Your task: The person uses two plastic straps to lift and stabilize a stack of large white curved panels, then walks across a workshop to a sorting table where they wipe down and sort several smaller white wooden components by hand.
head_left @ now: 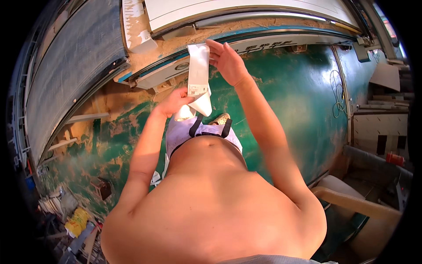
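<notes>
A long white strip of label paper [199, 66] runs upright in front of me, with a printed label on its lower part. Below that it folds over into a loose white curl. My left hand [175, 102] pinches the strip near this fold, the thumb lying over its edge. At the strip's upper right edge is my right hand [229, 66], fingers stretched out and thumb apart from them. Its fingertips meet or pass behind the paper; I cannot tell which. More white paper [184, 113] bunches beneath my left hand.
A dusty machine with a blue-edged rail [263, 31] and white panel crosses ahead. To the left stands a dark grey table [79, 57]. The green floor [290, 88] carries sawdust. A ribbed hose [356, 202] lies at right, scraps and a yellow bag [77, 222] at lower left.
</notes>
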Demonstrator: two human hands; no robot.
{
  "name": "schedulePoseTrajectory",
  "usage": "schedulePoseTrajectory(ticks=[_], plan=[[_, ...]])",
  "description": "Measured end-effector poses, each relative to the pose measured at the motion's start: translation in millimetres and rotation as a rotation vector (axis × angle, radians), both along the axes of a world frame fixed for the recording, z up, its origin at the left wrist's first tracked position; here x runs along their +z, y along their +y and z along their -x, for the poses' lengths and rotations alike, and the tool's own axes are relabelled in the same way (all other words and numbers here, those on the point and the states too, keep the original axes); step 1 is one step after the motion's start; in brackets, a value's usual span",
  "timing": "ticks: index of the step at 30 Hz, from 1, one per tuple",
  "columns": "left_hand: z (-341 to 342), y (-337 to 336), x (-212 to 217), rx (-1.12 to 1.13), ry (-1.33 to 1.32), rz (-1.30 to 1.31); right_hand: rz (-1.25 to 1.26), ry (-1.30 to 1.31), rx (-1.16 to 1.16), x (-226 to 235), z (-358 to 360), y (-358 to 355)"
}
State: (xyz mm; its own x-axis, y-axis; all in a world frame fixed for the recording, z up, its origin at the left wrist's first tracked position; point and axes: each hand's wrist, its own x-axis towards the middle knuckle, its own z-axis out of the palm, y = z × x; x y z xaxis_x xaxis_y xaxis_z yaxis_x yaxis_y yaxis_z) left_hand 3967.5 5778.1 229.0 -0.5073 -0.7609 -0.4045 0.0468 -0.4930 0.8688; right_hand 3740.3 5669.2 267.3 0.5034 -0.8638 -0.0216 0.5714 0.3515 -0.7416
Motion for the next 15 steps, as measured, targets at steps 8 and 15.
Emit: schedulePoseTrajectory(ticks=[8, 15], plan=[[4.1, -91.5, -6.4, 0.198, -0.041, 0.018, 0.138, 0.311, -0.234, 20.2, -1.2, -110.4], [32.6, -215.3, -5.1, 0.197, -0.034, 0.156, 0.859, 1.34, -0.661, 21.0, 23.4, -189.3]])
